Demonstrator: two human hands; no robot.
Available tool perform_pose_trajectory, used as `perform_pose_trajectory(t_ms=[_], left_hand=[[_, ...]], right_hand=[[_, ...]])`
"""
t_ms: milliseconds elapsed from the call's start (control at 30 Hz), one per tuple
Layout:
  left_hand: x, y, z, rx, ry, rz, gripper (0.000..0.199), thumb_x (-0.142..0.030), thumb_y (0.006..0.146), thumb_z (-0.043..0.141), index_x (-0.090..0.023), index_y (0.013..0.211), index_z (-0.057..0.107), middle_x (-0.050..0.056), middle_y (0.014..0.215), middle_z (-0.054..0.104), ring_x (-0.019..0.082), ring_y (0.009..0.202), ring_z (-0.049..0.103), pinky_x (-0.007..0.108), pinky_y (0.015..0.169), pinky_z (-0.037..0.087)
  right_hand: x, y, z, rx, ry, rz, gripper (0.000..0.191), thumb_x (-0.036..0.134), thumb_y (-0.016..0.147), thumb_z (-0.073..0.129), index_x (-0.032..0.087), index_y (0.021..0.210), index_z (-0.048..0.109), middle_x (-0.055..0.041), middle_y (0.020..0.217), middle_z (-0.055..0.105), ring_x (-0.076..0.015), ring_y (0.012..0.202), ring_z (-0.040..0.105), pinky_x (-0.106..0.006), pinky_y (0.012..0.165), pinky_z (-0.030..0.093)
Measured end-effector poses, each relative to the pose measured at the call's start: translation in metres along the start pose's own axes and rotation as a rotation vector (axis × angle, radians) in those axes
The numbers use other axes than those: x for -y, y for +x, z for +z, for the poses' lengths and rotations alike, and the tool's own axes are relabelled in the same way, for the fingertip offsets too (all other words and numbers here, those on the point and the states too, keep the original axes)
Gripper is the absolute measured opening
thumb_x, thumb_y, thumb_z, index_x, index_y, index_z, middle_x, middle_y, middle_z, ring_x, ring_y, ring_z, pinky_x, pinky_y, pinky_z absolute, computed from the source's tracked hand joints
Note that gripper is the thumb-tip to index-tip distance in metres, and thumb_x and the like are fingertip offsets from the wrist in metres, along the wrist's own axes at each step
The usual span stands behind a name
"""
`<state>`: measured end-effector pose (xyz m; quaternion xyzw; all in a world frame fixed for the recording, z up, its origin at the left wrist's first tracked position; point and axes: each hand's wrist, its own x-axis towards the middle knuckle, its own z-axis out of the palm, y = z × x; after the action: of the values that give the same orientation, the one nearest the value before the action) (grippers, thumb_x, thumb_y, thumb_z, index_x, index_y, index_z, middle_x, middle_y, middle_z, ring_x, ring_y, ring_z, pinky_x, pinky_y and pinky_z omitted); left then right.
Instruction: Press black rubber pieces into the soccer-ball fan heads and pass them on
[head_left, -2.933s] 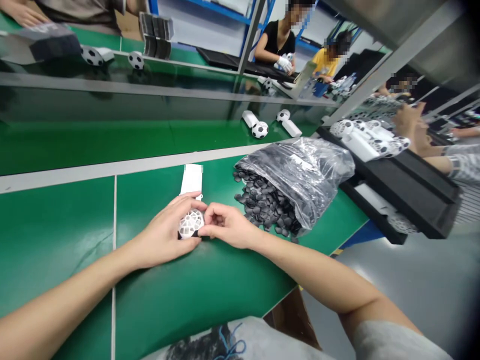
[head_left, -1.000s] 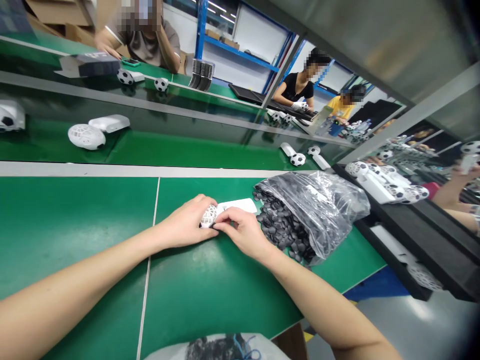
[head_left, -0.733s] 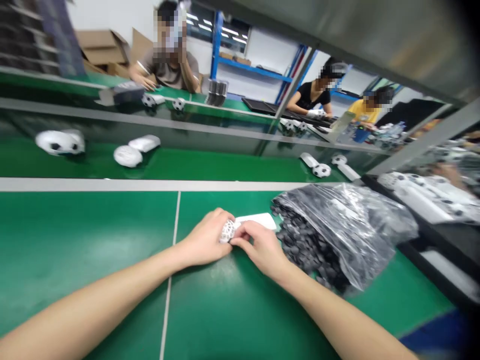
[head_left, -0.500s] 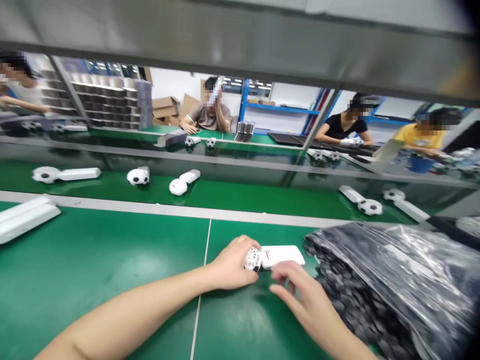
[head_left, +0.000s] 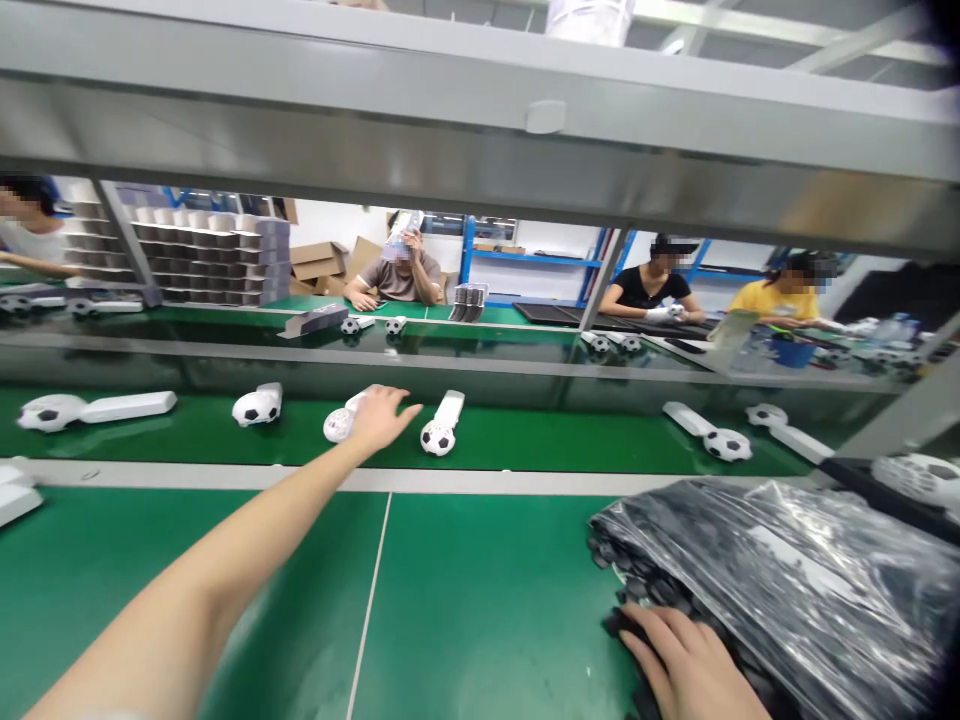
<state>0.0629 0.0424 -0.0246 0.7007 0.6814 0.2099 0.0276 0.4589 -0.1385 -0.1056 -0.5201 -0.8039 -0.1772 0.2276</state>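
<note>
My left hand (head_left: 381, 415) stretches over the far green strip, fingers apart, above a white device with a round, openwork head (head_left: 339, 425). The hand hides part of its handle; contact is unclear. Just right of it lies a white device with a football-patterned head (head_left: 439, 436), its handle pointing away. At the lower right, my right hand (head_left: 690, 660) reaches into a heap of small black pieces (head_left: 637, 585), fingers curled round some at their tips. A clear plastic bag (head_left: 810, 560) covers much of the heap.
More football-headed devices lie along the strip, at left (head_left: 52, 412) and right (head_left: 726, 444). A pale ledge (head_left: 465, 482) separates strip and green tabletop (head_left: 495, 590). A metal shelf beam (head_left: 375, 140) crosses overhead. Several people sit beyond, near stacked cartons (head_left: 214, 260).
My left hand has moved forward and left, off the device on the tabletop. A football-headed device now lies on the strip beside it. My right hand has moved right into the black pieces.
</note>
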Motion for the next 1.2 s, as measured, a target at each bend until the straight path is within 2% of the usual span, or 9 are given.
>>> perform_pose_trajectory(t_ms=[133,233,400,467,533,633,733,967,1200], left_hand=[[0.035,-0.013,-0.019,0.070,0.165,-0.086,0.032,-0.033,0.080,0.056,-0.016,0.107,0.053,0.010,0.124,0.043,0.029,0.112,0.042,0.051,0.090,0.036],[0.035,-0.032,-0.027,0.120,0.205,-0.068,0.025,-0.031,0.073,0.056,-0.018,0.094,0.059,0.012,0.120,0.042,0.033,0.107,0.045,0.047,0.082,0.041],[-0.010,-0.092,-0.039,0.291,0.142,0.080,0.044,-0.036,0.060,0.060,-0.021,0.101,0.059,0.011,0.128,0.035,0.025,0.084,0.060,0.036,0.072,0.048],[-0.032,-0.120,-0.043,0.403,0.104,0.207,0.066,-0.024,0.053,0.064,-0.027,0.117,0.051,0.008,0.135,0.031,0.024,0.088,0.060,0.032,0.073,0.048],[-0.051,-0.142,-0.046,0.478,0.068,0.362,0.072,-0.016,0.056,0.061,-0.028,0.125,0.043,0.007,0.131,0.041,0.027,0.100,0.056,0.035,0.080,0.045],[-0.071,-0.151,-0.045,0.466,0.042,0.617,0.056,-0.028,0.062,0.068,-0.026,0.116,0.052,0.007,0.106,0.058,0.030,0.102,0.051,0.042,0.089,0.038],[-0.083,-0.142,-0.034,0.415,0.004,0.771,0.058,-0.052,0.059,0.070,-0.023,0.107,0.056,0.007,0.094,0.057,0.029,0.093,0.052,0.040,0.084,0.038],[-0.121,-0.158,0.000,0.345,0.115,0.559,0.061,-0.068,0.072,0.043,-0.017,0.103,0.054,0.011,0.102,0.055,0.027,0.075,0.055,0.039,0.070,0.041],[-0.134,-0.167,0.000,0.589,-0.009,0.390,0.081,-0.067,0.067,0.048,-0.014,0.128,0.037,0.014,0.126,0.048,0.033,0.104,0.053,0.042,0.083,0.042]], right_hand=[[0.005,0.004,-0.006,0.020,0.035,0.121,0.063,0.052,0.096,0.013,0.023,0.082,0.068,-0.0058,0.079,0.062,-0.0228,0.070,0.057,-0.035,0.060,0.048],[0.006,0.003,-0.008,-0.013,0.059,0.158,0.062,0.053,0.096,0.015,0.023,0.079,0.066,-0.0058,0.077,0.062,-0.0225,0.067,0.057,-0.034,0.058,0.047],[0.010,0.002,-0.009,-0.043,0.145,0.220,0.048,0.047,0.096,0.023,0.021,0.085,0.062,-0.0059,0.084,0.060,-0.0213,0.073,0.060,-0.030,0.060,0.048],[0.014,0.002,-0.009,-0.016,0.202,0.246,0.040,0.041,0.097,0.025,0.021,0.092,0.059,-0.0065,0.090,0.059,-0.0214,0.078,0.060,-0.031,0.064,0.049],[0.018,0.003,-0.010,0.007,0.270,0.266,0.031,0.034,0.096,0.028,0.020,0.101,0.056,-0.0076,0.097,0.057,-0.0219,0.083,0.059,-0.032,0.070,0.049],[0.023,0.007,-0.015,0.032,0.391,0.274,0.025,0.024,0.092,0.033,0.019,0.106,0.053,-0.0087,0.100,0.056,-0.0221,0.087,0.057,-0.035,0.076,0.049],[0.027,0.011,-0.023,0.017,0.487,0.324,0.015,0.018,0.088,0.041,0.017,0.093,0.055,-0.0078,0.090,0.057,-0.0220,0.083,0.057,-0.035,0.076,0.048],[0.025,0.014,-0.022,0.007,0.534,0.314,0.011,0.008,0.085,0.052,0.017,0.089,0.057,-0.0039,0.086,0.057,-0.0183,0.082,0.055,-0.029,0.076,0.045],[0.023,0.012,-0.017,0.057,0.524,0.285,0.012,0.010,0.086,0.056,0.020,0.087,0.062,-0.0017,0.085,0.057,-0.0161,0.080,0.056,-0.026,0.077,0.045]])
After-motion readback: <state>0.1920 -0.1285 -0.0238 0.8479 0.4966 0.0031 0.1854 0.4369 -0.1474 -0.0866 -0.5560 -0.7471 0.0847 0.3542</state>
